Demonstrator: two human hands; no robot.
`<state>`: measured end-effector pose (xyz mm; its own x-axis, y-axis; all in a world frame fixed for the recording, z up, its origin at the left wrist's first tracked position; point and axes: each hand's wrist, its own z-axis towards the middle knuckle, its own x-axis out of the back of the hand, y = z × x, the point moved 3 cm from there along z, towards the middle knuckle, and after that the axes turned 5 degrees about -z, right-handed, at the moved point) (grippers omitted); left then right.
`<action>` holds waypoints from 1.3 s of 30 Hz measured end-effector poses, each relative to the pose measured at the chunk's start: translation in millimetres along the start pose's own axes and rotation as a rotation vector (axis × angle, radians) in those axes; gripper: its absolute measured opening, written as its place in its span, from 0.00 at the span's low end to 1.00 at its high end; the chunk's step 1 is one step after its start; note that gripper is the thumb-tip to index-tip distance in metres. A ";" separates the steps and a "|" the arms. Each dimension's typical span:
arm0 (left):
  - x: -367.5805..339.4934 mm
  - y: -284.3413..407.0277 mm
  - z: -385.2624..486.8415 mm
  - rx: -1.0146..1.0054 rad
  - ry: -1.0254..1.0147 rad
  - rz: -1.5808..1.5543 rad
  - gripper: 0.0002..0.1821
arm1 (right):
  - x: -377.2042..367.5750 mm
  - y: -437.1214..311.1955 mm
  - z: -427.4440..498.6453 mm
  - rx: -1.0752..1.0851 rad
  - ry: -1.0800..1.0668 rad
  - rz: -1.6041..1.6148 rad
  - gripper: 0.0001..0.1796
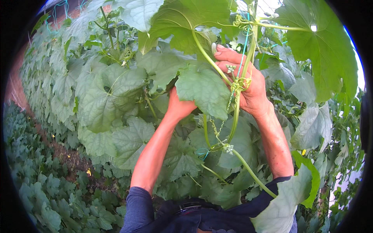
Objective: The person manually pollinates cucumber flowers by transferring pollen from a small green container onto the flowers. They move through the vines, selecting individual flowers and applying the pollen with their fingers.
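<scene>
A climbing gourd vine with a thick green stem rises in front of me beside a turquoise string. My right hand is behind this stem, its fingers bent to the left behind a leaf stalk. A small green young fruit or bud shows at its fingertips; whether they grip it is unclear. Curled tendrils and a bud cluster lie in front of the palm. My left hand reaches into the foliage, its fingers hidden behind a broad leaf.
A dense row of vines runs off to the left. Low leafy plants and a strip of brown soil with yellow blossoms lie at lower left. One large leaf hangs over my right sleeve. More string hangs at upper left.
</scene>
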<state>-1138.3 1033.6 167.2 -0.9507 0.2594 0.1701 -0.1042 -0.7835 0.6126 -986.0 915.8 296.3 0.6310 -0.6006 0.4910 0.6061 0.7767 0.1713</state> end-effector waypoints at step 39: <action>-15.0 -50.9 -18.4 0.289 -0.006 0.141 0.50 | 7.8 25.6 -32.5 -0.495 0.059 0.873 0.31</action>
<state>-1124.1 1059.1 119.3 -0.9479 0.1637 0.2734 0.1168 -0.6195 0.7763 -949.8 924.9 276.7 0.9656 0.1226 0.2295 0.0442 0.7918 -0.6091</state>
